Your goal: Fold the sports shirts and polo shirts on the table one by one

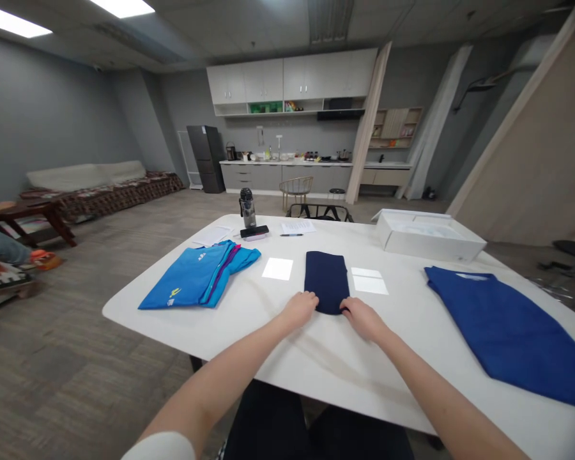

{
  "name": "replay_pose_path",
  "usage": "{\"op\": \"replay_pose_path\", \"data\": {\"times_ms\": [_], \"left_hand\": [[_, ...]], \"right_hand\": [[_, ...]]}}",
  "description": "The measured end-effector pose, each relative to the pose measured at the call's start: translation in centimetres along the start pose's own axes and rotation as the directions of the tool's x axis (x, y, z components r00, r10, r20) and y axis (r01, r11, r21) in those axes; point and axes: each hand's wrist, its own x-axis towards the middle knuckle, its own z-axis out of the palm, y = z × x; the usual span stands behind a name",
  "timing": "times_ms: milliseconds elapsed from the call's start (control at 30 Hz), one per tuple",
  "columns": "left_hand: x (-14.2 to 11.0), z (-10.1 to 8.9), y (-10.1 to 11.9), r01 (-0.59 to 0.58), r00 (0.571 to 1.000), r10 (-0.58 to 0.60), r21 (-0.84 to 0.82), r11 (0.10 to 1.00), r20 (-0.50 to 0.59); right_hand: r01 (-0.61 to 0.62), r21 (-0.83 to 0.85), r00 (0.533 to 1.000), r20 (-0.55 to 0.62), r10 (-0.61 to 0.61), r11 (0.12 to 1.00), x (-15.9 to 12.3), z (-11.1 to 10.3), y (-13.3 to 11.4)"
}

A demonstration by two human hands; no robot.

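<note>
A dark navy garment (326, 281), folded into a narrow rectangle, lies flat on the white table in front of me. What sort of garment it is cannot be told from the fold. At its near left edge, my left hand (301, 308) has curled fingers closed on the cloth. My right hand (363, 317) pinches the near right corner, the thumb and fingers pressed together there. To the left is a stack of bright blue folded shirts (186, 271) with a purple layer showing. On the right a royal blue shirt (508, 326) lies spread, partly folded.
An open white box (429, 236) stands at the table's back right. Toward the back left are a water bottle (248, 209), a black case (254, 232), papers (298, 226) and a pen (292, 235). Chairs are beyond the table (249, 338). Someone's leg (2, 246) shows at far left.
</note>
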Motion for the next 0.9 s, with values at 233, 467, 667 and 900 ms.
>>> {"op": "replay_pose_path", "data": {"times_ms": [233, 467, 667, 900], "left_hand": [[-7.1, -0.5, 2.5, -0.116, 0.993, 0.118, -0.148, 0.982, 0.008], [-6.0, -1.5, 2.8, -0.135, 0.991, 0.124, -0.27, 0.953, -0.058], [0.3, 0.4, 1.3, 0.044, 0.985, -0.064, -0.123, 0.991, -0.161], [6.5, 3.6, -1.7, 0.139, 0.987, -0.154, -0.247, 0.959, -0.041]], "right_hand": [[0.019, 0.286, 0.989, 0.135, -0.06, 0.958, -6.7, -1.1, -2.7], [-0.076, 0.359, 0.99, 0.141, 0.026, 0.93, -5.7, -1.5, -2.7], [-0.295, 0.126, 0.935, -0.168, 0.313, 0.947, -1.6, 0.1, -1.6], [-0.432, 0.249, 0.86, -0.176, 0.479, 0.867, 4.9, 1.4, 0.7]]}}
